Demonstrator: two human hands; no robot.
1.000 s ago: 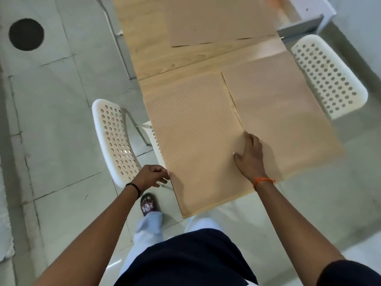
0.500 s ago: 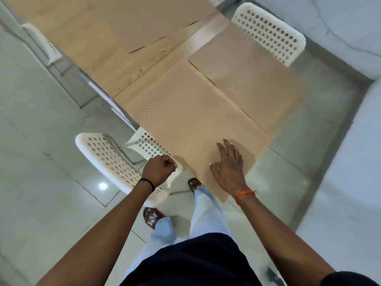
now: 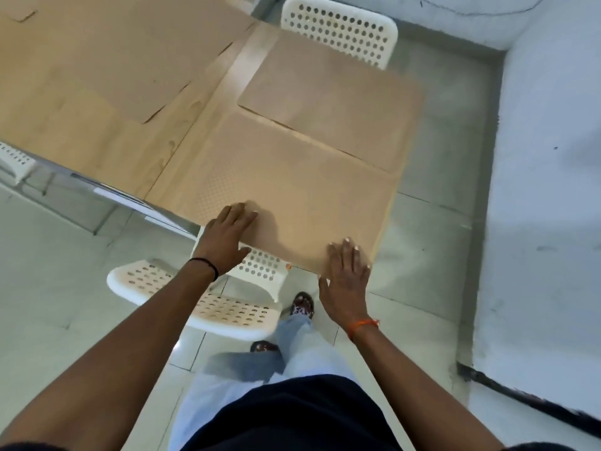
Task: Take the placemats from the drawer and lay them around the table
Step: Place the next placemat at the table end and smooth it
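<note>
Pale floor tiles [image 3: 58, 288] run under a long wooden table [image 3: 81, 125] set close to a grey-white wall [image 3: 553, 157]. Three tan placemats lie flat on the wood. The near mat [image 3: 292, 190], dotted with a fine pattern, covers the table's corner; the second mat [image 3: 331, 102] lies just beyond it, almost edge to edge; the third mat [image 3: 130, 53] sits further along, apart from the pair. The person's left hand [image 3: 224, 239] rests with straight fingers on the near mat's edge, gripping nothing. The right hand [image 3: 344, 278] is spread flat too, fingertips on the same mat's near corner. A white perforated chair [image 3: 201, 297] stands below the hands, another chair [image 3: 341, 27] across the table. No drawer shows from where I stand.
</note>
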